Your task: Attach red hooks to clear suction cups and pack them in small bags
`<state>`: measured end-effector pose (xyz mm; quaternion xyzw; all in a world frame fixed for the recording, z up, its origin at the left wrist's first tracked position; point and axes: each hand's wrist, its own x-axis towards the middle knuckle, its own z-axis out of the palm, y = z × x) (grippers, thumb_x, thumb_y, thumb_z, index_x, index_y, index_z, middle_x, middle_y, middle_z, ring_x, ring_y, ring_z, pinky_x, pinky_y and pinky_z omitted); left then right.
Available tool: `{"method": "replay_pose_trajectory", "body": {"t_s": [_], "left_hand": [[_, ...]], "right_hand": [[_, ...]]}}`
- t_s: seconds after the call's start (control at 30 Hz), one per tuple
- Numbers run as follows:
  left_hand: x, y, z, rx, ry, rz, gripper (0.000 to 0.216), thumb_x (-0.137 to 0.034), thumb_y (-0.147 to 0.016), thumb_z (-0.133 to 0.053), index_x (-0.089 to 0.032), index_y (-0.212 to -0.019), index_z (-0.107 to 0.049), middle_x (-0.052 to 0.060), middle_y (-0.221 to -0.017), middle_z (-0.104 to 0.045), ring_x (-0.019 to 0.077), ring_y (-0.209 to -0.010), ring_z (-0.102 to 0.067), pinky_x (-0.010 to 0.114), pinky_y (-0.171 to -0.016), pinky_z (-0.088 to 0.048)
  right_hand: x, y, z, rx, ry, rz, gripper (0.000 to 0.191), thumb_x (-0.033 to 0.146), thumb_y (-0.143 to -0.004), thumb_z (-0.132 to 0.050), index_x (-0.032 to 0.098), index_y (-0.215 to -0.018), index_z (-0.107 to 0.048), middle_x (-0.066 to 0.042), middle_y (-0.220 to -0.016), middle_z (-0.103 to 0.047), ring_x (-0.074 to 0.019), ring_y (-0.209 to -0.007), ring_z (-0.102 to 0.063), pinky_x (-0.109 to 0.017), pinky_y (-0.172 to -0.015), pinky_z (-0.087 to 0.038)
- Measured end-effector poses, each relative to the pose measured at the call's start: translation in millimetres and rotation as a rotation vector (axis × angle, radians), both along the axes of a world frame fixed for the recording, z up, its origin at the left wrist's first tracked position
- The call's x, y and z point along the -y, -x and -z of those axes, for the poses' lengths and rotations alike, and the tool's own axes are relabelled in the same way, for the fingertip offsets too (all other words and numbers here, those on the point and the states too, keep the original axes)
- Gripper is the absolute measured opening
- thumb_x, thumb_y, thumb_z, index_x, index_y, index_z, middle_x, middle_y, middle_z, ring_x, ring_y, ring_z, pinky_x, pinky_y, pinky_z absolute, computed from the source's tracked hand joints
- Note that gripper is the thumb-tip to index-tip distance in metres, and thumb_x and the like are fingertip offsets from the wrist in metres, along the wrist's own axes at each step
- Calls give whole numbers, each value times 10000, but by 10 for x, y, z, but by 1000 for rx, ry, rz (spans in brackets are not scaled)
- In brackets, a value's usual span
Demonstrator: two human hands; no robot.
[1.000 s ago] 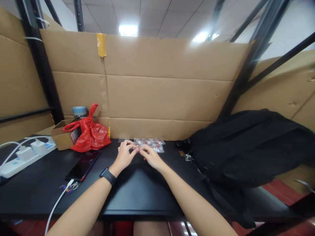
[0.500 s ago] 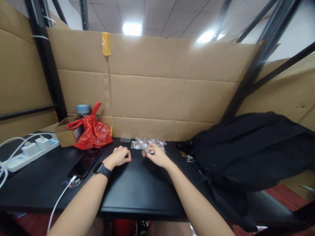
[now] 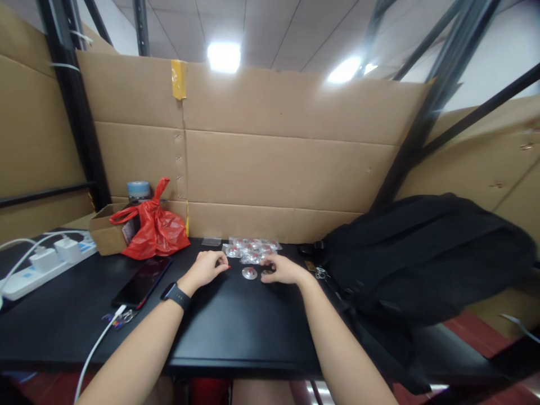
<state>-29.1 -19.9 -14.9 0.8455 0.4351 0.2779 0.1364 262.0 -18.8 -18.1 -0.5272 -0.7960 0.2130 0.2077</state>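
My right hand (image 3: pixel 284 269) is over the table with its thumb and fingers round the edges of a small round disc (image 3: pixel 266 273), which they partly hide. Just left of it lies another round clear disc (image 3: pixel 249 273) with a red centre, untouched. Behind them is a pile of clear plastic packets (image 3: pixel 252 247) with shiny round pieces and red spots in them. My left hand (image 3: pixel 206 269), a dark watch on its wrist, rests on the table left of the discs. Its fingers are loosely curled, the thumb apart from them, with nothing visible in its grasp.
A phone (image 3: pixel 142 281) with a white cable lies left, near a red plastic bag (image 3: pixel 158 230), a small cardboard box (image 3: pixel 107 233) and a white power strip (image 3: pixel 50 264). A black backpack (image 3: pixel 422 264) fills the right side. Cardboard panels (image 3: pixel 274 169) stand behind the table.
A disc now lies on the table between my hands. My right hand has shifted slightly right, to a second disc. The thumb of my left hand has stretched out a little.
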Motion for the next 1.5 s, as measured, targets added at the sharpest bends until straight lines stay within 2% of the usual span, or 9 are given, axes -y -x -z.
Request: {"method": "replay_pose_trajectory", "body": {"t_s": [0.07, 0.47, 0.7, 0.83, 0.97, 1.07, 1.17, 1.37, 1.5], "left_hand": [[15, -14, -17, 29, -3, 2, 66, -287, -835, -652, -233, -828, -690, -4, -873, -741, 180, -869, -680, 251, -794, -452], [-2, -22, -16, 79, -23, 1, 84, -249, -795, -671, -243, -863, -719, -3, -903, -754, 194, -884, -689, 292, -866, -482], [16, -53, 5, 48, -27, -57, 114, -290, -825, -649, -246, -877, -740, 4, -937, -762, 201, -915, -692, 287, -843, -480], [28, -66, 1, 29, -39, -64, 105, -292, -830, -644, -257, -858, -739, -9, -907, -758, 198, -890, -687, 289, -832, -467], [20, -67, 10, 10, -46, -71, 116, -302, -842, -623, -256, -851, -729, -3, -908, -749, 202, -893, -671, 297, -849, -454], [8, -70, 30, 4, -46, -81, 126, -316, -862, -602, -254, -859, -712, 7, -926, -740, 207, -916, -654, 309, -868, -444], [7, -80, 51, 22, -52, -115, 130, -312, -892, -572, -249, -884, -686, 16, -968, -722, 215, -970, -627, 327, -899, -432], [17, -94, 74, 26, -74, -155, 145, -315, -930, -528, -242, -916, -653, 26, -1038, -666, 227, -1056, -572, 371, -940, -395], [9, -95, 80, 31, -55, -151, 133, -316, -925, -540, -243, -914, -651, 27, -1046, -653, 231, -1060, -566, 386, -940, -386]], "right_hand": [[-14, -71, 8, 25, 47, 2, 492, 254, -551, -852, 178, -1013, -699, -48, -997, -660, -175, -834, -593, -270, -762, -458], [10, -8, 9, 54, 134, 41, 305, 98, -636, -738, 193, -917, -668, 22, -815, -539, -103, -672, -516, -199, -595, -405], [159, -159, -143, 132, 277, -2, 683, 215, -410, -892, 242, -1050, -659, -9, -1028, -582, -133, -751, -575, -212, -620, -450], [215, -150, -132, 132, 449, 64, 587, 184, -452, -850, 224, -997, -637, 25, -843, -606, -93, -522, -533, -218, -491, -429], [171, -55, -86, 85, 262, 73, 290, 166, -615, -767, 195, -880, -653, 21, -717, -613, -106, -547, -545, -219, -537, -428], [130, 10, -79, 98, 64, 2, 310, 165, -626, -779, 210, -918, -684, -2, -830, -646, -136, -688, -581, -232, -633, -440], [118, 38, -71, 120, 86, -20, 399, 121, -569, -802, 214, -939, -687, -1, -863, -653, -154, -739, -594, -239, -667, -440], [128, 16, -23, 132, 209, 169, 334, 110, -670, -703, 201, -984, -632, 5, -763, -620, -123, -597, -545, -231, -575, -404], [128, -3, -19, 158, 181, 148, 321, 135, -694, -700, 204, -998, -623, -45, -990, -606, -115, -667, -553, -228, -629, -426]]}}
